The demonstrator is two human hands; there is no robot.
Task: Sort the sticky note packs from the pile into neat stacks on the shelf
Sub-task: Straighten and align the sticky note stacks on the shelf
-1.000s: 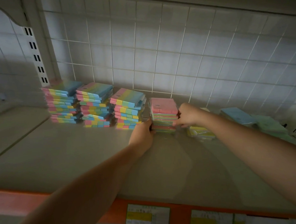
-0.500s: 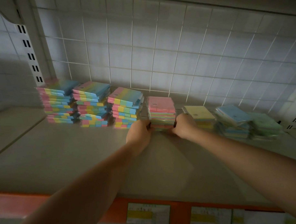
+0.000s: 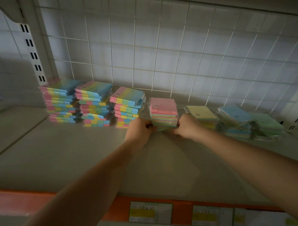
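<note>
A pink-topped stack of sticky note packs [image 3: 163,112] stands on the beige shelf [image 3: 62,158], right of three rainbow-striped stacks [image 3: 95,106]. My left hand [image 3: 139,131] grips the stack's lower left side. My right hand [image 3: 187,126] grips its lower right side. The fingers of both hands are curled against the bottom packs. A yellow-topped stack [image 3: 202,114] sits just behind my right hand. Further right lies a loose pile of blue packs [image 3: 234,120] and green packs [image 3: 267,127] in clear wrap.
A white wire grid panel [image 3: 159,53] backs the shelf. A slotted upright post [image 3: 33,49] stands at the left. The shelf's front edge is an orange strip [image 3: 114,208] with price labels [image 3: 151,212]. An upper shelf hangs overhead.
Both hands have slid down the sides of the pink-topped stack to its base. The view has shifted, and the yellow stack and the blue and green pile now show at the right.
</note>
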